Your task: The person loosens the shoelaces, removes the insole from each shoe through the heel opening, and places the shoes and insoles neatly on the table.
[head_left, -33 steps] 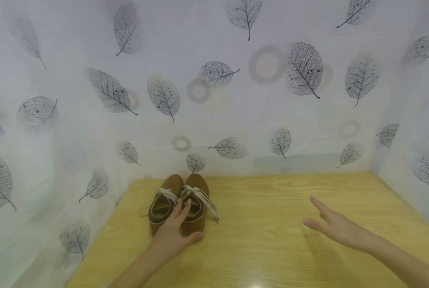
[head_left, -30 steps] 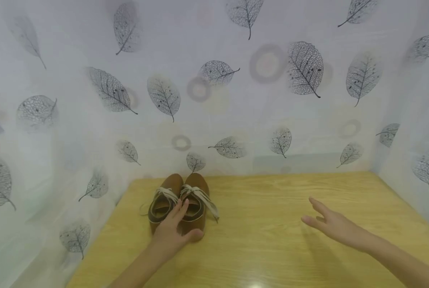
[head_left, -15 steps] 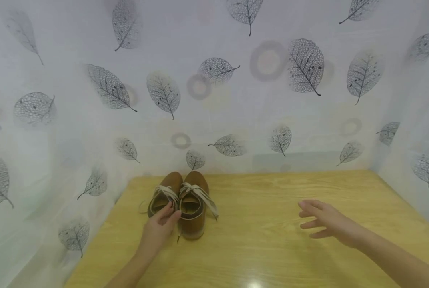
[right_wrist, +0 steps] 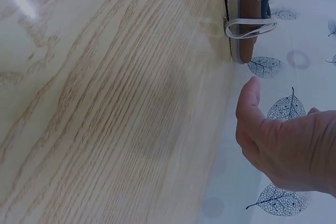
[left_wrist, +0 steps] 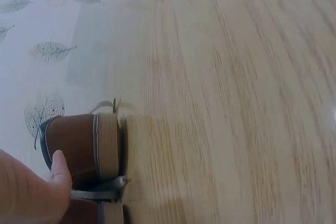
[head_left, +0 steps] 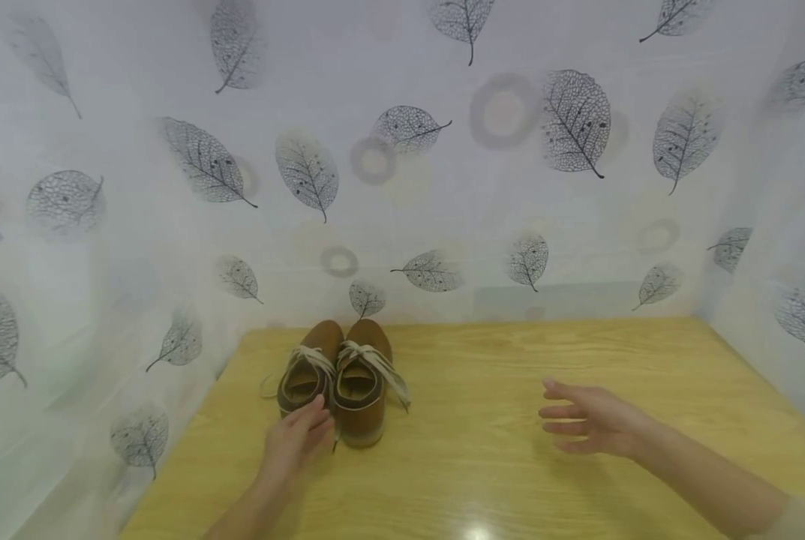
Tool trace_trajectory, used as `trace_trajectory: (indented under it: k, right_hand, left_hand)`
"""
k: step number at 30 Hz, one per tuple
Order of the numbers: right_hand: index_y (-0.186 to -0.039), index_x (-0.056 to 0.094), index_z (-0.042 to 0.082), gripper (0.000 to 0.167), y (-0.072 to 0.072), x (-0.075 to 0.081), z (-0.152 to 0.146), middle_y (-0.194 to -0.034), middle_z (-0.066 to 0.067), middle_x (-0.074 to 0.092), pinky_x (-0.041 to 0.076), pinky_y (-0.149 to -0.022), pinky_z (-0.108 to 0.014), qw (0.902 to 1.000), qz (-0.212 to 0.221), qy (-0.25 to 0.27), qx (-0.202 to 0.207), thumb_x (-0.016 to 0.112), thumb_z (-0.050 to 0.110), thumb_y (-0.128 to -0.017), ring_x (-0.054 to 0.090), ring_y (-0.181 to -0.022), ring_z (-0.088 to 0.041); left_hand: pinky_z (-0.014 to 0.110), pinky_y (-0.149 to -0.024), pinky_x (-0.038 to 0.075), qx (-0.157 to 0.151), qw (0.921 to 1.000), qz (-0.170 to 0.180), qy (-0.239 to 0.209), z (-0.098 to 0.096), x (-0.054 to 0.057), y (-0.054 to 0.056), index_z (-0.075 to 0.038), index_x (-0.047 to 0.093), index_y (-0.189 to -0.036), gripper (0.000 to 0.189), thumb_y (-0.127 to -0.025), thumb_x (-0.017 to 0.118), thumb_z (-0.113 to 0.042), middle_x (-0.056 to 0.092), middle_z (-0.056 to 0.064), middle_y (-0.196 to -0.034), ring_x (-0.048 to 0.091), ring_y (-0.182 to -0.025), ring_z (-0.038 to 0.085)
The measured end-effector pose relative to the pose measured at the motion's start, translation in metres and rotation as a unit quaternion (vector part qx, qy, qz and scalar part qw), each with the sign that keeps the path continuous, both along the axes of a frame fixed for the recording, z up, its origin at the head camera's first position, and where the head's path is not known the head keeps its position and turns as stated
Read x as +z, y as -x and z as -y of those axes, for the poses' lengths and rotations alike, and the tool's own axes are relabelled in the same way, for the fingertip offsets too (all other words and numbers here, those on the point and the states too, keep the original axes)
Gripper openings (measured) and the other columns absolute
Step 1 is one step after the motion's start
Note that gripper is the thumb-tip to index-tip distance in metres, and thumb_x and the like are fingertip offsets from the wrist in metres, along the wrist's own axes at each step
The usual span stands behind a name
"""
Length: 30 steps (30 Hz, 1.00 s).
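A pair of brown lace-up shoes stands side by side at the table's far left, toes to the back; the left shoe [head_left: 325, 335] and right shoe [head_left: 364, 420] have pale laces tied in bows. My left hand [head_left: 292, 442] is at the left shoe's heel, covering part of it, fingers loosely bent with nothing gripped; contact with the heel cannot be told. In the left wrist view the thumb [left_wrist: 61, 169] overlaps a shoe's brown heel [left_wrist: 76, 140]. Well to the right, my right hand [head_left: 591, 421] hovers over the wood with relaxed, spread fingers, holding nothing.
The wooden tabletop [head_left: 463, 420] reaches back to a whitish curtain [head_left: 443, 195] printed with dark leaves, which also hangs along the left and right sides. One loose lace end [head_left: 397, 386] hangs off the right shoe's outer side.
My left hand has drawn back from above the shoes to the left shoe's heel, uncovering the right shoe. My right hand has shifted slightly left and turned, its fingers now spread. The shoes stay put.
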State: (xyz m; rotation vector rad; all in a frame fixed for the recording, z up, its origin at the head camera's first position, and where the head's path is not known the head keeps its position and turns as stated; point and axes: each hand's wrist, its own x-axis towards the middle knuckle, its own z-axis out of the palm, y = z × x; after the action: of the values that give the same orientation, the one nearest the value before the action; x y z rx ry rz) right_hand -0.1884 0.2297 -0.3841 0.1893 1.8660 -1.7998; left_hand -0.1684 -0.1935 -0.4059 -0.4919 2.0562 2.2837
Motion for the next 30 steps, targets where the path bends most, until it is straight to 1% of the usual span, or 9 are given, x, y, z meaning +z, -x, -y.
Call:
trace_trajectory:
  k: [3, 6, 8, 10, 14, 17, 21, 24, 30]
  right_hand:
    - [-0.145, 0.019, -0.005, 0.081, 0.0, -0.003, 0.007, -0.141, -0.034, 0.036, 0.053, -0.087, -0.045, 0.9999, 0.009, 0.006, -0.01, 0.051, 0.049, -0.094, 0.057, -0.109, -0.029]
    - [-0.144, 0.024, -0.005, 0.078, 0.0, -0.006, 0.014, -0.138, -0.032, 0.04, 0.053, -0.086, -0.045, 0.9997, 0.016, 0.01, -0.017, 0.053, 0.048, -0.093, 0.056, -0.109, -0.03]
    - [-0.142, 0.028, -0.003, 0.075, -0.001, -0.007, 0.02, -0.135, -0.029, 0.044, 0.053, -0.085, -0.044, 0.9992, 0.025, 0.015, -0.029, 0.055, 0.047, -0.093, 0.056, -0.108, -0.029]
    - [-0.141, 0.031, -0.003, 0.074, -0.001, -0.008, 0.026, -0.132, -0.026, 0.048, 0.053, -0.084, -0.042, 0.9984, 0.034, 0.023, -0.039, 0.057, 0.046, -0.091, 0.057, -0.104, -0.027]
    - [-0.14, 0.033, -0.003, 0.074, 0.001, -0.007, 0.038, -0.121, -0.016, 0.056, 0.053, -0.082, -0.039, 0.9962, 0.049, 0.041, -0.06, 0.06, 0.045, -0.09, 0.057, -0.099, -0.022]
    - [-0.14, 0.033, -0.003, 0.074, 0.002, -0.006, 0.047, -0.115, -0.01, 0.058, 0.053, -0.083, -0.038, 0.995, 0.053, 0.049, -0.069, 0.06, 0.044, -0.09, 0.056, -0.097, -0.021]
    - [-0.14, 0.034, -0.003, 0.072, 0.001, -0.004, 0.06, -0.116, -0.011, 0.057, 0.052, -0.087, -0.041, 0.9945, 0.055, 0.057, -0.068, 0.06, 0.043, -0.091, 0.056, -0.1, -0.022]
    - [-0.139, 0.036, -0.003, 0.072, 0.002, -0.003, 0.07, -0.119, -0.012, 0.057, 0.051, -0.089, -0.043, 0.9942, 0.058, 0.063, -0.065, 0.062, 0.042, -0.09, 0.055, -0.102, -0.023]
    - [-0.137, 0.04, -0.002, 0.069, 0.004, -0.004, 0.089, -0.123, -0.017, 0.056, 0.052, -0.088, -0.044, 0.9939, 0.059, 0.065, -0.067, 0.063, 0.041, -0.089, 0.057, -0.104, -0.026]
  left_hand:
    - [0.028, -0.088, 0.054, 0.018, 0.9968, 0.028, -0.072, -0.002, -0.001, -0.002, 0.005, 0.046, -0.126, 0.061, -0.087, 0.067, -0.036, 0.064, 0.003, -0.098, 0.065, -0.088, 0.011]
    - [0.027, -0.085, 0.055, 0.032, 0.9893, 0.045, -0.135, -0.005, -0.003, -0.003, -0.003, 0.053, -0.114, 0.042, -0.086, 0.069, -0.03, 0.063, -0.001, -0.089, 0.064, -0.083, 0.01]
    - [0.026, -0.084, 0.055, 0.038, 0.9847, 0.054, -0.161, -0.005, -0.004, -0.004, -0.006, 0.056, -0.107, 0.032, -0.086, 0.069, -0.027, 0.064, -0.001, -0.085, 0.064, -0.081, 0.01]
    - [0.025, -0.085, 0.054, 0.043, 0.9805, 0.063, -0.181, -0.006, -0.004, -0.004, -0.007, 0.056, -0.104, 0.029, -0.087, 0.069, -0.026, 0.063, -0.001, -0.085, 0.063, -0.081, 0.01]
    - [0.023, -0.086, 0.053, 0.053, 0.9745, 0.08, -0.203, -0.006, -0.004, -0.005, -0.01, 0.057, -0.096, 0.024, -0.085, 0.071, -0.026, 0.062, -0.002, -0.086, 0.061, -0.082, 0.009]
    - [0.021, -0.084, 0.053, 0.057, 0.9689, 0.089, -0.224, -0.006, -0.005, -0.005, -0.014, 0.06, -0.085, 0.017, -0.083, 0.073, -0.026, 0.062, -0.003, -0.084, 0.06, -0.082, 0.009]
    - [0.021, -0.082, 0.052, 0.062, 0.9633, 0.094, -0.244, -0.007, -0.005, -0.003, -0.016, 0.062, -0.078, 0.015, -0.084, 0.072, -0.024, 0.062, -0.003, -0.081, 0.058, -0.081, 0.009]
    - [0.021, -0.084, 0.051, 0.073, 0.961, 0.098, -0.248, -0.008, -0.004, -0.002, -0.015, 0.062, -0.077, 0.015, -0.084, 0.072, -0.024, 0.062, -0.003, -0.081, 0.057, -0.084, 0.011]
    - [0.022, -0.087, 0.049, 0.083, 0.9583, 0.113, -0.249, -0.012, 0.0, 0.002, -0.012, 0.057, -0.084, 0.019, -0.086, 0.07, -0.025, 0.058, -0.003, -0.082, 0.054, -0.086, 0.011]
